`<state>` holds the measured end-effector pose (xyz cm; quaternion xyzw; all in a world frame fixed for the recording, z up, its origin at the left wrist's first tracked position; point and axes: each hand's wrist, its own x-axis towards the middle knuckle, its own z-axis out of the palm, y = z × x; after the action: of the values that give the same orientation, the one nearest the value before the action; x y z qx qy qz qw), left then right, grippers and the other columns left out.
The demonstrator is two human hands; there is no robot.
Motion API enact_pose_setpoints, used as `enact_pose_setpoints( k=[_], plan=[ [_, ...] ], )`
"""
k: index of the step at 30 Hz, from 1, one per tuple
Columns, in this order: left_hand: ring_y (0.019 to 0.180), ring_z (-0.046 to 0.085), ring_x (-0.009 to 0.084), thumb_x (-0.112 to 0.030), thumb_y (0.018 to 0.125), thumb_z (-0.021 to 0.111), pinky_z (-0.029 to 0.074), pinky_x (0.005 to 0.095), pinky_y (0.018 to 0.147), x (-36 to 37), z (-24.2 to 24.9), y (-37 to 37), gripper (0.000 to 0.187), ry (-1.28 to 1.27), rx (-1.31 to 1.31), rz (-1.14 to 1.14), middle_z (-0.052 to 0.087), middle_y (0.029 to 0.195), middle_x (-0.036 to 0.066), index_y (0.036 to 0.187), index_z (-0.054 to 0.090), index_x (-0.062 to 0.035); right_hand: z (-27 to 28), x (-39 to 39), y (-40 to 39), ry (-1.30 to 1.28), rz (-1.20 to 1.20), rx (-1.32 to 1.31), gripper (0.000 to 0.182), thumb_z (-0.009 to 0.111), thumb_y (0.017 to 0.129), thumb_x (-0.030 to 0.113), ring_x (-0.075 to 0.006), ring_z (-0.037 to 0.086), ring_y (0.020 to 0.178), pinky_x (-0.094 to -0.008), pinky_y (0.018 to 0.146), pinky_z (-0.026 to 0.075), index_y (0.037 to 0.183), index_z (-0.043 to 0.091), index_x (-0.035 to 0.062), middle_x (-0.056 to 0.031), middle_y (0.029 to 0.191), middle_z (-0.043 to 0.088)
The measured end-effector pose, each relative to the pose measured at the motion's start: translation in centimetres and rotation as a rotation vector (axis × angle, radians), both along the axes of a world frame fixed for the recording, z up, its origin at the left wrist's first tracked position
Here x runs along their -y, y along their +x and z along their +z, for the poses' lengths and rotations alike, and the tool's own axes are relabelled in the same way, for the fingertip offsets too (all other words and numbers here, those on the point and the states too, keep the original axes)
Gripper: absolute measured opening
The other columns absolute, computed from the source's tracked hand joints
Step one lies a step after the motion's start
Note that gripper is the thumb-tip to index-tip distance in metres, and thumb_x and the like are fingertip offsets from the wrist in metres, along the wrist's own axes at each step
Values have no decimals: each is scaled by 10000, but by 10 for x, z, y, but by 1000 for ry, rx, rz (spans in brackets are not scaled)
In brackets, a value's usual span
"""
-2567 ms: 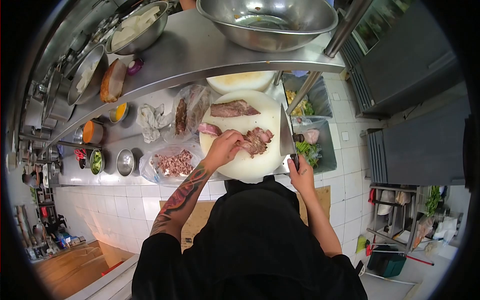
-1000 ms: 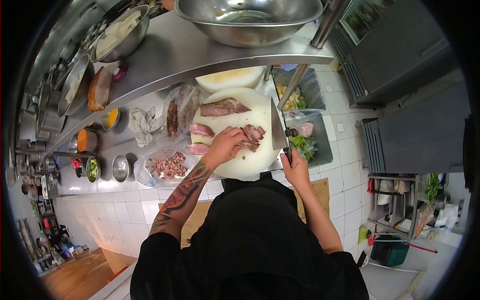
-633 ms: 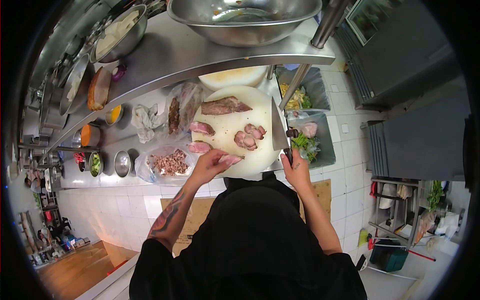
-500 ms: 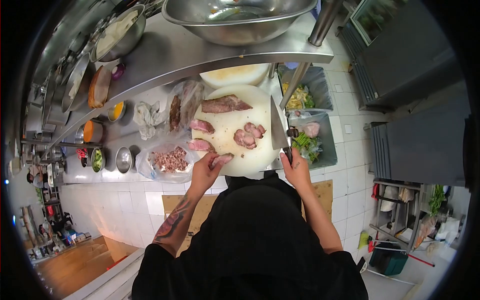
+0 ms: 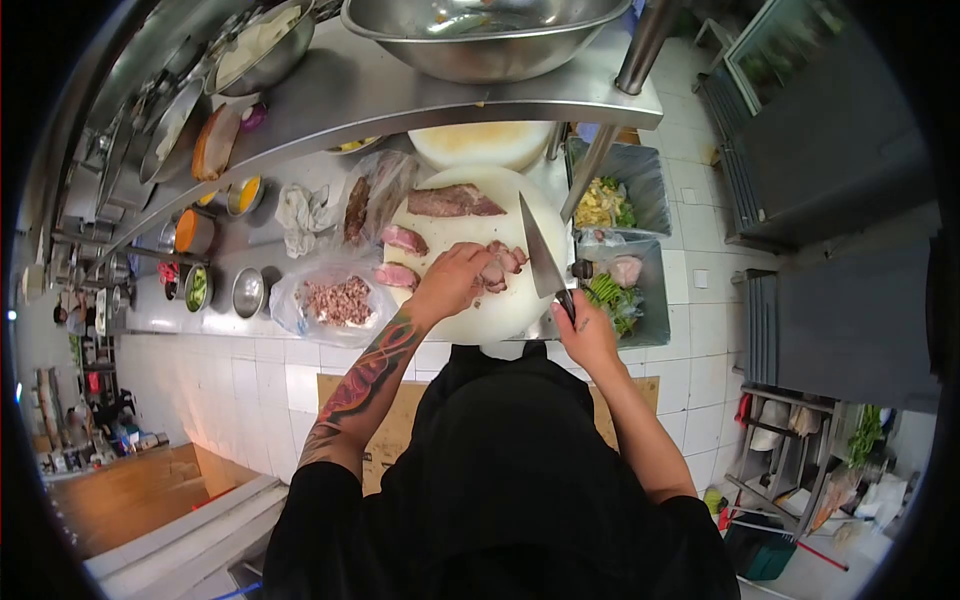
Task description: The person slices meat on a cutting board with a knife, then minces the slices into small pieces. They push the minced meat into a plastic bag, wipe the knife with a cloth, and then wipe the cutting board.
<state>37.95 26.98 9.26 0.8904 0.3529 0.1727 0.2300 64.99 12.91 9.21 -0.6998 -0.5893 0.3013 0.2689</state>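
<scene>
On a round white cutting board (image 5: 450,325), my left hand (image 5: 453,283) reaches over a group of meat slices (image 5: 506,262). Its fingertips are at the slices' left side, and whether they grip one is hard to tell. My right hand (image 5: 588,335) is wrapped round the black handle of a large knife (image 5: 541,253), its blade pointing away over the board's right edge. A long piece of meat (image 5: 455,201) lies at the board's far side. Two shorter pink pieces, one (image 5: 404,239) above the other (image 5: 397,276), rest at the left edge.
Left of the board are a plastic bag of diced meat (image 5: 338,301), a crumpled cloth (image 5: 302,217) and small metal bowls (image 5: 249,292). A steel shelf (image 5: 430,115) with a big bowl (image 5: 490,55) spans above. Lined bins (image 5: 655,300) stand at the right.
My left hand has moved right and away from me, from the small piece at the near left edge to the slices. The knife has tilted, its tip now further left.
</scene>
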Motion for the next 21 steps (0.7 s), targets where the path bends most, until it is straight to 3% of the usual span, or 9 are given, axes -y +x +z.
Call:
enact_pose_setpoints(
  k=[5,10,17,19,21],
  plan=[
    [1316,584,373,3,776,848,508,467,1105,-15,-6,-10,591,-162,-83,-111,630,1341,106,1335,700,-116,-1,12,-19,21,-134,-16,371,666,1073,337,-523,703,803,-583,730,541,1223,648,-2,-287,833,720],
    [1255,586,344,9,779,853,507,452,1097,-19,-15,-11,478,-152,40,-183,640,1268,71,1222,749,-138,11,16,-36,-82,-298,-143,346,687,1063,327,-507,702,787,-562,718,539,1217,687,17,-259,832,726],
    [1242,586,343,19,788,833,513,452,1075,-17,-17,-20,434,-180,136,-213,637,1268,74,1191,756,-121,69,22,-51,-58,-81,110,283,682,1056,285,-479,720,804,-557,730,542,1181,687,30,-235,831,735],
    [1236,610,358,0,805,830,531,470,1038,-2,-9,-28,411,-56,179,11,653,1273,99,1197,748,-95,85,14,-54,-75,-10,159,276,668,1063,284,-474,724,816,-558,733,546,1178,678,33,-239,837,737],
    [1249,614,360,-2,818,812,535,469,1044,13,-8,-35,400,-54,181,43,651,1289,103,1203,743,-90,92,2,-55,-97,149,370,273,634,1080,291,-469,729,819,-562,729,554,1167,653,33,-235,832,743]
  ],
)
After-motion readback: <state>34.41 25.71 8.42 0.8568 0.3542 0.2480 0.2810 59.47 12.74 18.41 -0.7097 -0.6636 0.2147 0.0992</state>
